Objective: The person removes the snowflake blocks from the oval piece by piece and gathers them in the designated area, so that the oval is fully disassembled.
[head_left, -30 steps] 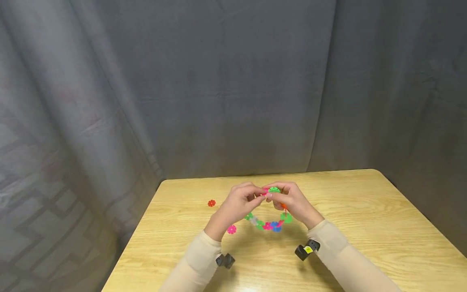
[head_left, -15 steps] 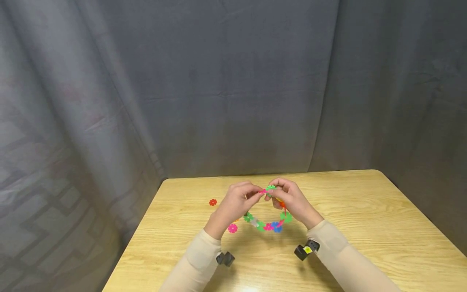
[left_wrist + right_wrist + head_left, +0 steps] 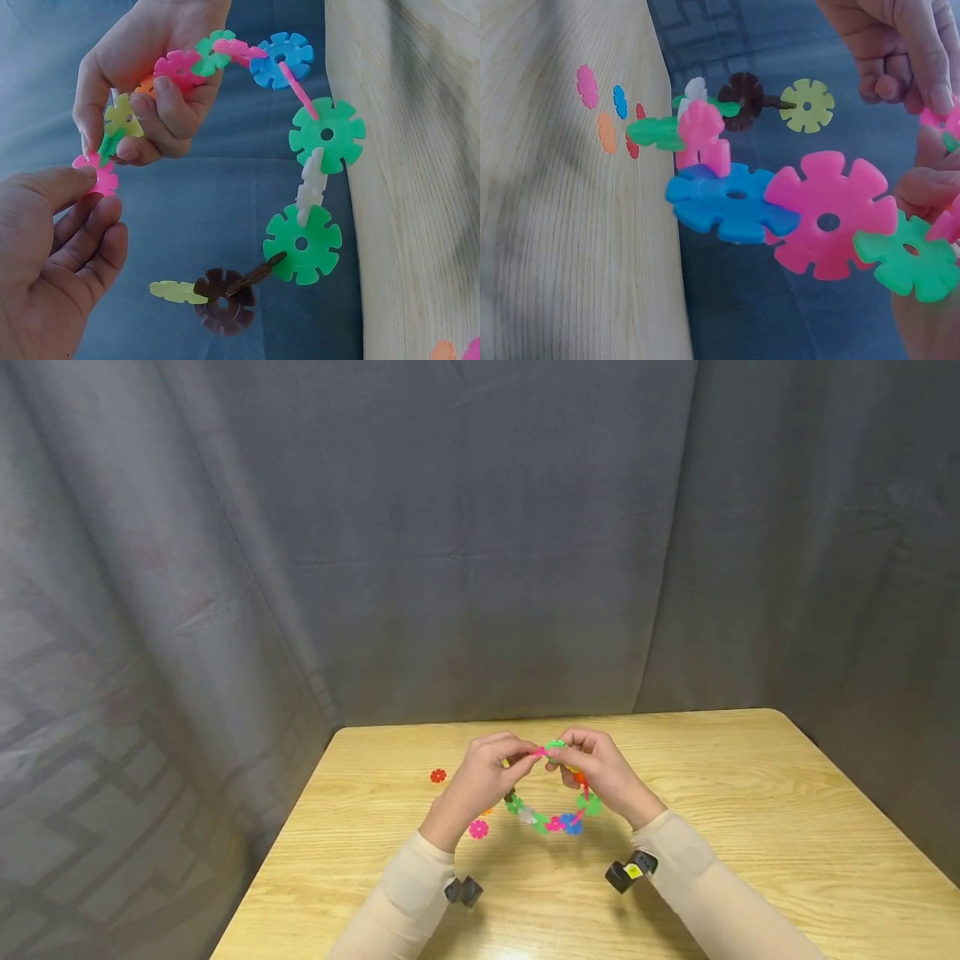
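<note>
Between the two hands hangs a curved chain of snowflake-shaped plastic discs in several colours, slotted edge to edge. My left hand (image 3: 483,781) pinches a pink disc (image 3: 103,176) between thumb and fingers. My right hand (image 3: 600,777) holds the neighbouring green disc (image 3: 556,747), its fingers partly covering it; pink and green meet right at the fingertips. From the right hand the chain runs through a blue disc (image 3: 281,60), a large green disc (image 3: 302,244) and a brown disc (image 3: 225,301) to a yellow disc (image 3: 807,106) at its loose end.
Loose discs lie on the wooden table (image 3: 750,810): a red one (image 3: 438,775) and a pink one (image 3: 478,829) left of the hands, with orange (image 3: 607,133) and blue (image 3: 620,102) ones close by. Grey curtains (image 3: 480,568) hang behind the table.
The green disc in my right hand has tipped and shifted slightly left, and the pink disc shows more clearly between the fingertips. The hanging chain has swung a little; its brown disc has come into view.
</note>
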Motion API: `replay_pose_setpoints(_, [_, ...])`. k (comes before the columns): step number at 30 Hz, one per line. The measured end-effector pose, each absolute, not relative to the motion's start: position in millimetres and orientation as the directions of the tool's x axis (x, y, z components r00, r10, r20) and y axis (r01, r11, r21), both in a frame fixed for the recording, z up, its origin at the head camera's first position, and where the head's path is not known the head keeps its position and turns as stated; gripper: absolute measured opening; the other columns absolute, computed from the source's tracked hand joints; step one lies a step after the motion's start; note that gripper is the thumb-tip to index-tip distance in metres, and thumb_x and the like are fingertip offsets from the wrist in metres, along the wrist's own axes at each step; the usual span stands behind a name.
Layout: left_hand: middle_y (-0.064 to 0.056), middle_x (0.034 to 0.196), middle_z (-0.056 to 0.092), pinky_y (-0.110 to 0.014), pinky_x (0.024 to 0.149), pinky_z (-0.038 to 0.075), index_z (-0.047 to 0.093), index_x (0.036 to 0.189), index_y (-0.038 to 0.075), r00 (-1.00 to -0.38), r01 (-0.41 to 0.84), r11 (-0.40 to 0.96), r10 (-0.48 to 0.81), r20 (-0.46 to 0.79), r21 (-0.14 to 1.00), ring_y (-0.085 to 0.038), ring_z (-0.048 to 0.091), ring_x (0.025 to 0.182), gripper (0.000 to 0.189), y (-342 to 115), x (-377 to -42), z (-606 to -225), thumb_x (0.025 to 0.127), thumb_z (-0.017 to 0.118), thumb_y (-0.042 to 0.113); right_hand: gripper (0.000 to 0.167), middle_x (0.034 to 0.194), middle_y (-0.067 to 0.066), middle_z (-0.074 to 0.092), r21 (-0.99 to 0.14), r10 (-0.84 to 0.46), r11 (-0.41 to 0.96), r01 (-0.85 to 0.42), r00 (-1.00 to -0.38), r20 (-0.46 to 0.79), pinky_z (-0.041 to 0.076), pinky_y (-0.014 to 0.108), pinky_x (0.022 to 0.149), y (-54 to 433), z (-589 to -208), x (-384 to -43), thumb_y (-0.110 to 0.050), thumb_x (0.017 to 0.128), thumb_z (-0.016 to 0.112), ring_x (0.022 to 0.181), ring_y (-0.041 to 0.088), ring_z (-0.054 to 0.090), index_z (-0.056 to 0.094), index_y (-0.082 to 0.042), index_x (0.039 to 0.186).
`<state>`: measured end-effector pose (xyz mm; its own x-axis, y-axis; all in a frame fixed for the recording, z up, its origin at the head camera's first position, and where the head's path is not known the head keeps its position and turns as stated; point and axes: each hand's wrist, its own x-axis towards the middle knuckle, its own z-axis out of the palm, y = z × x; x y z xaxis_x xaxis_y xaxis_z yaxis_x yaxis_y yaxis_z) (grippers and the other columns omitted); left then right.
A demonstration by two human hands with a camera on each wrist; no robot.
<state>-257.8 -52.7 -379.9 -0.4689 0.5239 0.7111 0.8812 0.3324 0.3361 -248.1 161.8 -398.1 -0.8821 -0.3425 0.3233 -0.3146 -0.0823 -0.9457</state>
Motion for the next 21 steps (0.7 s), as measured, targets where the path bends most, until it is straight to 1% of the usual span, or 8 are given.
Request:
replay_pose_setpoints(2, [0.005,0.085,0.067,-0.013,0.06,0.046,0.076,0.097,0.008,-0.461,0.886,0.319,0.525,0.715,0.337,-0.002,0.057,0.071,0.008,-53.3,-258.5,-380.7,0.091,0.071,0.01,0.033,0.077,0.016,0.064,-0.945,-0.354,-0.078,-0.319,-0.877,0.325,0.038,0.025,0.047,162.7,-399.0,-249.1,-0.016,0.096,0.063,0.051,0.014,0.045,0.058,0.016,0.091])
replay_pose_setpoints(3, [0.004,0.085,0.067,-0.013,0.06,0.046,0.076,0.097,0.008,-0.456,0.888,0.314,0.526,0.718,0.335,-0.002,0.057,0.071,0.008,-53.4,-258.7,-380.7,0.091,0.071,0.01,0.033,0.076,0.015,0.064,-0.943,-0.359,-0.076,-0.323,-0.874,0.328,0.038,0.026,0.047,163.2,-399.4,-249.6,-0.016,0.096,0.063,0.051,0.015,0.045,0.059,0.016,0.09])
replay_pose_setpoints(6, [0.003,0.086,0.068,-0.013,0.062,0.048,0.076,0.097,0.008,-0.444,0.895,0.299,0.525,0.726,0.33,-0.002,0.058,0.071,0.008,-54.2,-259.8,-380.8,0.09,0.072,0.008,0.03,0.069,0.01,0.06,-0.937,-0.361,-0.054,-0.345,-0.868,0.341,0.037,0.027,0.045,164.4,-399.8,-250.3,-0.016,0.097,0.063,0.051,0.015,0.044,0.062,0.013,0.088])
replay_pose_setpoints(8, [0.002,0.085,0.068,-0.014,0.062,0.048,0.076,0.097,0.007,-0.441,0.897,0.297,0.522,0.73,0.329,-0.003,0.058,0.072,0.008,-54.4,-260.2,-380.3,0.09,0.072,0.007,0.029,0.066,0.01,0.058,-0.933,-0.355,-0.038,-0.358,-0.868,0.348,0.037,0.027,0.044,164.5,-399.5,-250.4,-0.017,0.097,0.063,0.051,0.015,0.044,0.064,0.01,0.087])
replay_pose_setpoints(11, [0.003,0.086,0.068,-0.013,0.062,0.047,0.076,0.097,0.008,-0.447,0.893,0.301,0.518,0.729,0.333,-0.002,0.058,0.072,0.008,-55.0,-260.5,-380.0,0.09,0.072,0.008,0.027,0.065,0.012,0.057,-0.93,-0.344,-0.022,-0.368,-0.87,0.352,0.037,0.027,0.044,163.8,-398.9,-250.2,-0.017,0.097,0.063,0.051,0.014,0.045,0.065,0.007,0.086])
replay_pose_setpoints(16, [0.004,0.086,0.068,-0.013,0.062,0.047,0.076,0.097,0.008,-0.464,0.885,0.311,0.517,0.72,0.347,-0.002,0.057,0.072,0.008,-55.7,-260.2,-379.5,0.09,0.072,0.009,0.028,0.063,0.011,0.055,-0.93,-0.325,-0.015,-0.366,-0.878,0.351,0.037,0.028,0.043,162.9,-398.5,-249.7,-0.016,0.097,0.064,0.05,0.013,0.044,0.063,0.009,0.085])
replay_pose_setpoints(21, [0.003,0.084,0.068,-0.014,0.06,0.047,0.076,0.096,0.007,-0.459,0.886,0.315,0.502,0.733,0.34,-0.002,0.058,0.069,0.008,-59.1,-262.7,-376.7,0.091,0.072,0.011,0.029,0.063,0.009,0.056,-0.936,-0.283,-0.018,-0.351,-0.896,0.342,0.035,0.028,0.041,164.9,-397.7,-250.2,-0.018,0.096,0.065,0.05,0.013,0.043,0.062,0.008,0.084])
